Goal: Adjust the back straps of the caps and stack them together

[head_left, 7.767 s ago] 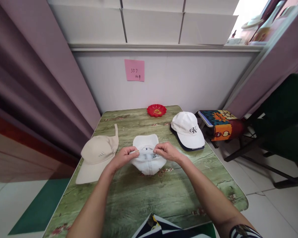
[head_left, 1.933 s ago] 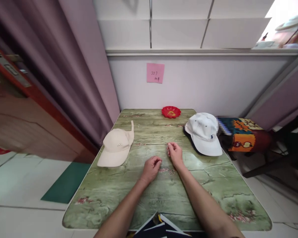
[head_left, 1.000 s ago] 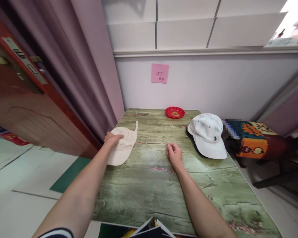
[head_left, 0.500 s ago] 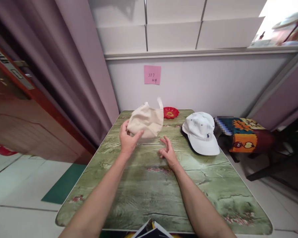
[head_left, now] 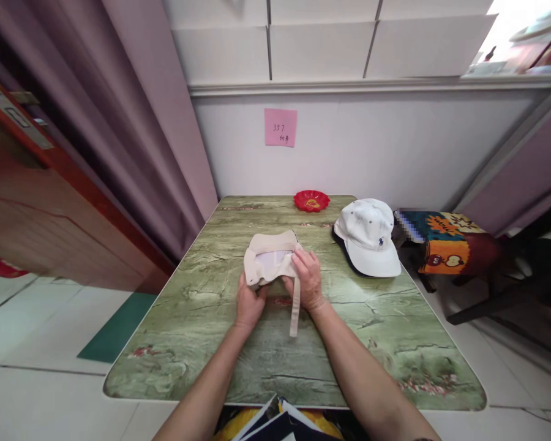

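Between my two hands is a beige cap [head_left: 272, 242], tipped so that its lighter inside shows toward me. My left hand [head_left: 250, 303] grips its lower left side, the fingers partly hidden beneath the cloth. At the right side, my right hand [head_left: 308, 275] is closed on the cap's edge. A narrow strap [head_left: 295, 312] hangs down from the cap beside my right hand. To the right, a white cap [head_left: 367, 236] with a small dark emblem lies on top of a dark cap [head_left: 342, 245], of which only the edge shows.
The caps are over a green wood-patterned table [head_left: 202, 361]. A red scalloped dish [head_left: 311, 201] sits near its far edge, by the wall. A pink note [head_left: 280, 127] is stuck on the wall. Right of the table stands a stool with a patterned cover [head_left: 447, 254].
The beige cap has come lower and nearer to me and turned, so its inside now shows. My right hand, apart from it before, now grips it too.
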`<state>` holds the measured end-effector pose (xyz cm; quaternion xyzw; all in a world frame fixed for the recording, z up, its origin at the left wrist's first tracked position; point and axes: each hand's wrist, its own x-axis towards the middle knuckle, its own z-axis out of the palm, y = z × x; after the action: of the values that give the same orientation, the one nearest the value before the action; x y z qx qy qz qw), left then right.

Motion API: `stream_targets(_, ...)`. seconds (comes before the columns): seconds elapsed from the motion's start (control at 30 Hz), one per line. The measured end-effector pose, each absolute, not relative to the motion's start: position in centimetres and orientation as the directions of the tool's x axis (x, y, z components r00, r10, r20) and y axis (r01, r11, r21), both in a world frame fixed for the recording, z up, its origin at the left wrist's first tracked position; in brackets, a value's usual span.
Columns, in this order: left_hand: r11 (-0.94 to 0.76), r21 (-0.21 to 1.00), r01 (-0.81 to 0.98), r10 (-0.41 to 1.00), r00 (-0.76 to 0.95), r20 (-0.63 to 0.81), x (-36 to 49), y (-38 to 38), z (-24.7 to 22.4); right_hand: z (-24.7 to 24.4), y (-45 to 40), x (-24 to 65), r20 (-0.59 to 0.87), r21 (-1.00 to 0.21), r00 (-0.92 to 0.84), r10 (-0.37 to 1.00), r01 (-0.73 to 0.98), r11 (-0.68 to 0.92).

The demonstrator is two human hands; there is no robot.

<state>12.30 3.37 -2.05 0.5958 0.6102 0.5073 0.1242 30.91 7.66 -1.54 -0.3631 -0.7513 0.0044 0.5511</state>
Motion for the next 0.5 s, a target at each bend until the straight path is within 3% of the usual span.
stream_targets(0.13,-0.171,0.733,0.658,0.837,-0.296,0.461,10.7,3.1,-1.7,-0.9,6.8,30.6,0.792,-0.365,-0.305,0.529,0.459,0.81)
stream_targets(0.3,-0.188,0.706,0.683,0.791,-0.321,0.521,9.9,2.7,-0.2,-1.2,6.4,30.7,0.71,-0.526,-0.357,0.606,0.303,0.795)
stream_targets(0.5,-0.356,0.438,0.825,0.843,0.082,0.531,9.9,2.2,2.8,-1.9,6.7,30.6,0.527,-0.752,-0.253,0.812,0.306,0.583)
